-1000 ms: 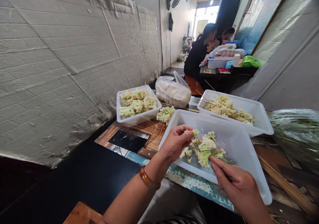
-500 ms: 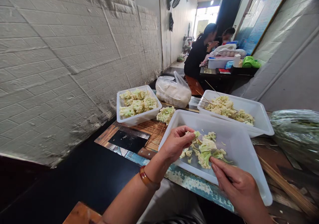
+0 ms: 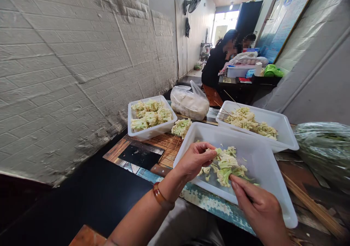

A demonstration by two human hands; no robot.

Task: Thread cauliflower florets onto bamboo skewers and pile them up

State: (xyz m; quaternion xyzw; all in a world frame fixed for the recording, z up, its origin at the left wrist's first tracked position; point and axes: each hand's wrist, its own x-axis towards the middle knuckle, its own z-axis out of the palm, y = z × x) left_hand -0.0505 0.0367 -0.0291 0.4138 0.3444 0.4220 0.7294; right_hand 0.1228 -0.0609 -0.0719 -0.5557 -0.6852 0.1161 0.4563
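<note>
Over the near white tray (image 3: 259, 154), my right hand (image 3: 257, 202) is closed around the lower end of a skewer carrying cauliflower (image 3: 226, 165). My left hand (image 3: 197, 160), with a brown bangle on its wrist, pinches a small cauliflower floret (image 3: 218, 152) against the far end of that skewer. The fingers partly cover this floret. Loose cauliflower pieces lie in the tray beneath both hands. Left of the tray, a skewered cauliflower bunch (image 3: 181, 127) rests on the wooden-patterned tabletop (image 3: 125, 143).
A second tray (image 3: 153, 132) at left and a third tray (image 3: 287, 136) at back right hold skewered cauliflower. Between them sits a filled plastic bag (image 3: 189, 102). A knife handle (image 3: 160, 170) and loose skewers lie left; a skewer bundle (image 3: 314, 206) lies right. Two people sit beyond.
My left hand has brought the floret slightly right and down, closer to the skewer's end. My right hand stays nearly in place with its skewer.
</note>
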